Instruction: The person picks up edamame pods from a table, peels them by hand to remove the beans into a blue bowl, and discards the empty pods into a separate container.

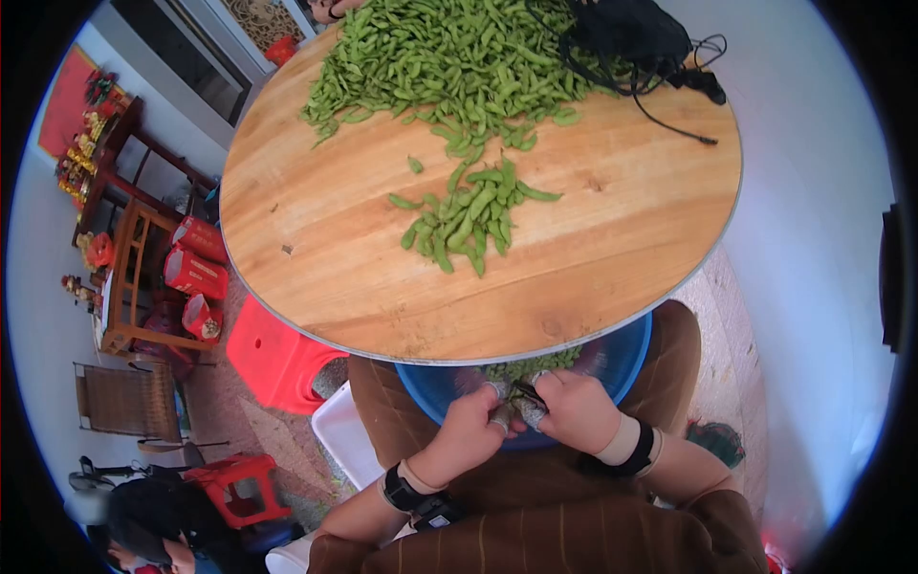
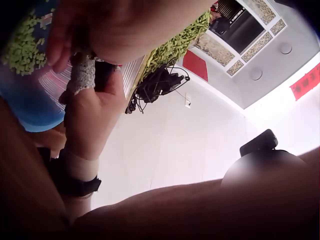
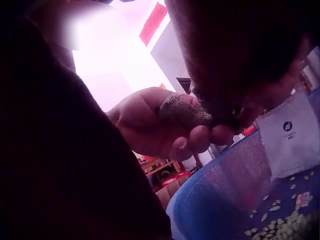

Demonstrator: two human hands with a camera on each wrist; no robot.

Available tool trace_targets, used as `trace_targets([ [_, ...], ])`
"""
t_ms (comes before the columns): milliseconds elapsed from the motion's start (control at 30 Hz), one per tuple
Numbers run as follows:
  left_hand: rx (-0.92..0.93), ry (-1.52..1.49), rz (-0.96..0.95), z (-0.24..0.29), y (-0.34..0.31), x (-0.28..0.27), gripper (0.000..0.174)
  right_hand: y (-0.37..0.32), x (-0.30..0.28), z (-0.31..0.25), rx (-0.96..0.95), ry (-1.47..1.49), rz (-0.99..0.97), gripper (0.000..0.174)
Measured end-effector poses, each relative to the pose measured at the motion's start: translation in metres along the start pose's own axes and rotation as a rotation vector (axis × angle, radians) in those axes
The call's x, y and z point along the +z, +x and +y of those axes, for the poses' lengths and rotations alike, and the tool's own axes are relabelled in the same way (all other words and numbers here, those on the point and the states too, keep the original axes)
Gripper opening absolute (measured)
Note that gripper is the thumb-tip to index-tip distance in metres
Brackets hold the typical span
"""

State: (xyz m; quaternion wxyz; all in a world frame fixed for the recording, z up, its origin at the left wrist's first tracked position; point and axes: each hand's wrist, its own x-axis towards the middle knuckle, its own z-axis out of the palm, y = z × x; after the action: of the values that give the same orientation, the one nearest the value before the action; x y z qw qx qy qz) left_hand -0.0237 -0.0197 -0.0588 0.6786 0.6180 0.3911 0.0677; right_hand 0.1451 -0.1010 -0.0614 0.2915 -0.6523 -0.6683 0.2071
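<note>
Over a blue basin (image 1: 635, 362) at the table's near edge, my left hand (image 1: 464, 438) and right hand (image 1: 581, 413) meet, fingers curled and thumbs close together. Pale, rough coverings wrap several fingertips. Between the fingertips is a small dark-green piece, apparently a bean pod (image 1: 517, 390), pinched by both hands and mostly hidden. Shelled green beans (image 1: 535, 365) lie in the basin; the left wrist view shows them too (image 2: 24, 52). On the round wooden table (image 1: 335, 239) are a small heap of green pods (image 1: 469, 218) and a large pile (image 1: 449, 57) behind it.
A black bag with cords (image 1: 641, 43) lies at the table's back right. Left of the basin are a red stool (image 1: 273, 354) and a white tray (image 1: 346, 435). A white packet (image 3: 290, 137) shows at the basin's side. Another person (image 1: 163, 517) is at lower left.
</note>
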Motion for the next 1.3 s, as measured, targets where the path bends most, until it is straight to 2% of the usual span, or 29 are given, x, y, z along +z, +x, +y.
trace_targets([
  [33,0.024,-0.004,0.007,0.001,0.002,-0.001,0.023,0.001,0.003,0.002,0.049,-0.018,-0.02,0.027],
  [100,-0.052,0.145,-0.068,0.003,0.005,-0.001,0.028,0.002,0.005,0.005,0.021,-0.025,-0.026,0.029],
  [267,-0.035,0.085,-0.097,0.015,-0.005,-0.009,0.029,0.005,0.005,0.013,0.025,-0.043,-0.04,0.024],
  [367,-0.007,-0.02,-0.102,0.017,-0.029,-0.042,0.034,0.007,0.005,0.015,0.004,-0.056,-0.048,0.02],
  [433,0.057,0.379,0.079,0.014,-0.051,-0.073,0.02,0.007,0.005,0.02,-0.019,-0.038,-0.015,0.019],
  [500,0.138,0.972,0.252,0.008,-0.077,-0.104,0.019,0.005,0.005,0.027,-0.028,-0.012,-0.016,0.02],
  [567,-0.098,1.387,0.465,0.008,-0.097,-0.12,0.019,0.003,0.002,0.031,0.001,-0.027,-0.071,0.02],
  [600,-0.099,1.392,0.473,0.015,-0.098,-0.125,0.019,0.003,0.0,0.033,0.041,-0.049,-0.132,0.02],
  [667,-0.107,1.392,0.604,0.035,-0.09,-0.133,0.013,0.002,0.001,0.038,0.051,-0.04,-0.162,0.02],
  [733,0.103,1.294,0.687,0.079,-0.066,-0.121,0.013,0.002,0.002,0.04,0.062,-0.033,-0.196,0.02],
  [800,0.334,1.307,0.697,0.109,-0.033,-0.114,0.011,0.002,0.0,0.039,0.084,-0.002,-0.193,0.02],
  [867,0.483,1.175,0.663,0.126,0.01,-0.117,0.014,-0.002,0.002,0.043,0.074,0.007,-0.172,0.02],
  [1000,-0.017,1.055,0.826,0.155,0.092,-0.119,0.026,-0.005,-0.006,0.043,0.084,0.027,-0.146,0.02],
  [1100,-0.074,1.057,0.783,0.152,0.121,-0.123,0.033,-0.011,-0.004,0.049,0.087,0.035,-0.138,0.02],
  [1233,0.015,0.967,0.709,0.138,0.128,-0.133,0.036,-0.017,-0.001,0.053,0.091,0.063,-0.14,0.02],
  [1300,0.293,0.747,0.738,0.13,0.118,-0.136,0.029,-0.017,0.0,0.053,0.061,0.073,-0.136,0.018],
])
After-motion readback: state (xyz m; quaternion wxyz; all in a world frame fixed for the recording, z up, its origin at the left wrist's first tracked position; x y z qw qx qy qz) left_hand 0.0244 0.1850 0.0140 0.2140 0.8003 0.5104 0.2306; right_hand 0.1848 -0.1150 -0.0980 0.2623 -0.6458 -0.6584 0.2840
